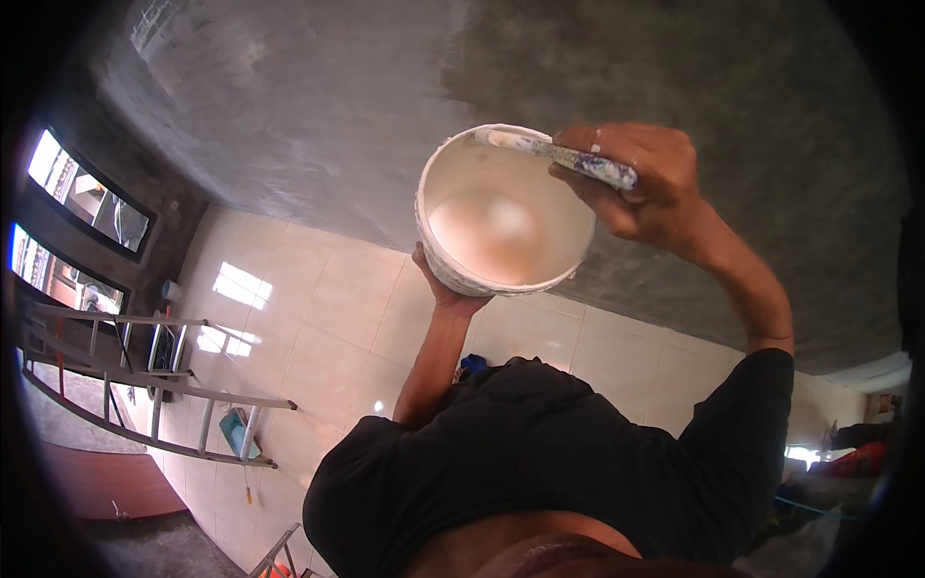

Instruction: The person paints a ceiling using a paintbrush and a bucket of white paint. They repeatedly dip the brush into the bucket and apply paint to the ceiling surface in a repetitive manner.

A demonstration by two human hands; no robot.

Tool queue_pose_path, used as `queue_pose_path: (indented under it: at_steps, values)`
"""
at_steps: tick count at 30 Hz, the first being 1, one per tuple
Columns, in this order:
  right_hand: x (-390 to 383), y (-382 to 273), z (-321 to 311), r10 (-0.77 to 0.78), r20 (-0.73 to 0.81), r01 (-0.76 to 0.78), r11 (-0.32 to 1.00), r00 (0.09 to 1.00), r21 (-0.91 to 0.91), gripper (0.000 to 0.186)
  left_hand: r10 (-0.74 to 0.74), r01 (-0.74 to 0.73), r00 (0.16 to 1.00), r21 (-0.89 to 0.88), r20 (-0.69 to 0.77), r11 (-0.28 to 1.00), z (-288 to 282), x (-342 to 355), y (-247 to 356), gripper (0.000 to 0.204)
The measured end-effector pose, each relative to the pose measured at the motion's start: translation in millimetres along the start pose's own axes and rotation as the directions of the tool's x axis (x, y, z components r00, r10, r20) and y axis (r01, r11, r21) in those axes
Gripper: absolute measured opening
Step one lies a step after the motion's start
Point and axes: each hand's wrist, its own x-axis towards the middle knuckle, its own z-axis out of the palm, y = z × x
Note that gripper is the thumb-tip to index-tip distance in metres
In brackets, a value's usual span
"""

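Observation:
In front of me is a white bucket (431, 188) with whitish liquid (477, 231) in its bottom. My left hand (448, 286) holds it from below at its lower left side; most of the fingers are hidden behind it. My right hand (636, 173), spotted with white, is closed around the paint-smeared handle of a paintbrush (578, 162). The brush's far end rests at the inner side of the bucket's back rim, well above the liquid. Its bristles are hard to make out.
A grey plastered wall (318, 116) rises ahead, with a darker patch (655, 58) at the right. Lower left, a metal ladder (207, 424) stands on the tiled floor (328, 318) near a teal tray (236, 433). Windows (92, 193) and a reddish-brown panel (111, 482) are farther left.

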Motion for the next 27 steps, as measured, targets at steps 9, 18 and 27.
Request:
queue_pose_path:
  at_steps: [9, 18, 27]
  values:
    - [-9, -3, -18, 0.278, -0.127, -0.238, 0.935, 0.952, 0.263, 0.018, -0.044, 0.081, 0.988, -0.248, 0.151, 0.965, -8, -1, 1, 0.103]
    - [-17, -4, -5, 0.617, 0.393, -0.670, 0.311, 0.682, 0.674, 0.016, 0.050, -0.045, 0.997, 0.080, -0.056, 0.996, -13, 5, 0, 0.100]
    - [-16, 4, -4, 0.630, 0.363, -0.622, 0.251, 0.687, 0.741, 0.016, 0.036, -0.036, 0.997, -0.006, -0.069, 0.999, -9, 1, -3, 0.097]
